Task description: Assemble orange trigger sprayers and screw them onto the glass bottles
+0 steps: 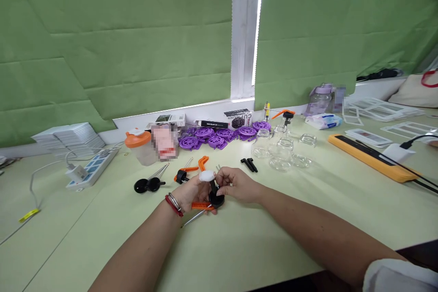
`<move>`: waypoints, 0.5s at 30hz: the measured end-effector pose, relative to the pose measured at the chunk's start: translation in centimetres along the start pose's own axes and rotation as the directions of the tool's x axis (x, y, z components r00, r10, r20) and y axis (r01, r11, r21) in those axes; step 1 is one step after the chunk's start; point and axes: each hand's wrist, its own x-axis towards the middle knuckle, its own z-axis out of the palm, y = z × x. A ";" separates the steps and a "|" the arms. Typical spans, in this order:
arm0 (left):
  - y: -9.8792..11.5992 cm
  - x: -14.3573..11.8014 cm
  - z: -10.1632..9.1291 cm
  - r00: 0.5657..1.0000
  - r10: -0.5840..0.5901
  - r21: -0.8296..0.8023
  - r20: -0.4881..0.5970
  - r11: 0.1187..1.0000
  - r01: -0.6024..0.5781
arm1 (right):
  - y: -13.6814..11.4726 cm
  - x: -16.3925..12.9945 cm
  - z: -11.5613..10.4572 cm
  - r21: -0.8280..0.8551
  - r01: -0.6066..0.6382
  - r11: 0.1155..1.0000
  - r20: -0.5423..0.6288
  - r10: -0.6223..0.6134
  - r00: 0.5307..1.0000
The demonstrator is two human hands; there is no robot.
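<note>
My left hand (191, 190) is wrapped around a black round lid (216, 200) with an upright black stem, held just above the table. An orange handle (201, 205) and a thin metal rod (194, 219) stick out from under this hand. At my left thumb is a white rounded piece (207, 176); whether it is worn or held I cannot tell. My right hand (239, 185) has its fingertips pinched at the stem of the lid, and anything small between them is hidden. Behind the hands lie another orange handle (203, 163) and a black lid part (181, 176).
Black lids with rods (147, 185) lie left, two black pegs (249, 165) behind my right hand. Glass jars (284, 148), purple wheel-shaped parts (216, 141) and an orange-lidded cup (138, 146) stand farther back. Power strips (94, 169) flank the area, an orange one (371, 157) at right.
</note>
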 end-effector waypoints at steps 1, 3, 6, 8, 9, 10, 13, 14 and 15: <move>0.0 0.1 0.0 1.000 -0.006 0.002 0.004 1.000 0.006 | 0.0 0.0 0.0 -0.001 0.006 1.000 0.006 -0.006 1.000; 0.1 0.4 -0.2 1.000 -0.014 0.005 0.001 1.000 0.014 | 0.2 0.1 -0.1 -0.015 0.016 1.000 0.016 -0.015 1.000; 0.3 0.9 -0.6 1.000 -0.009 0.003 -0.011 1.000 0.009 | 0.4 0.5 -0.4 0.006 0.004 1.000 -0.024 -0.004 1.000; 0.6 1.4 -1.0 1.000 -0.032 0.005 0.003 0.999 0.031 | 0.5 0.9 -0.6 0.009 0.001 1.000 -0.043 -0.001 0.999; 0.8 1.6 -1.2 0.999 -0.044 0.014 0.007 0.999 0.044 | 0.6 1.1 -0.7 -0.002 0.002 1.000 -0.043 -0.003 0.999; 1.1 1.9 -1.4 0.999 -0.053 0.024 0.007 0.998 0.053 | 0.6 1.3 -0.8 -0.015 0.002 1.000 -0.042 -0.003 0.999; 1.8 2.4 -1.8 0.997 -0.078 0.044 0.002 0.996 0.078 | 0.9 1.9 -1.0 -0.007 -0.024 1.000 -0.074 0.023 0.997; 2.1 2.6 -1.8 0.997 -0.078 0.045 0.003 0.996 0.078 | 1.0 2.0 -1.1 0.007 -0.030 1.000 -0.099 0.030 0.995; 2.2 2.8 -1.9 0.997 -0.076 0.043 0.005 0.996 0.076 | 1.1 2.1 -1.2 0.021 -0.027 0.999 -0.121 0.029 0.992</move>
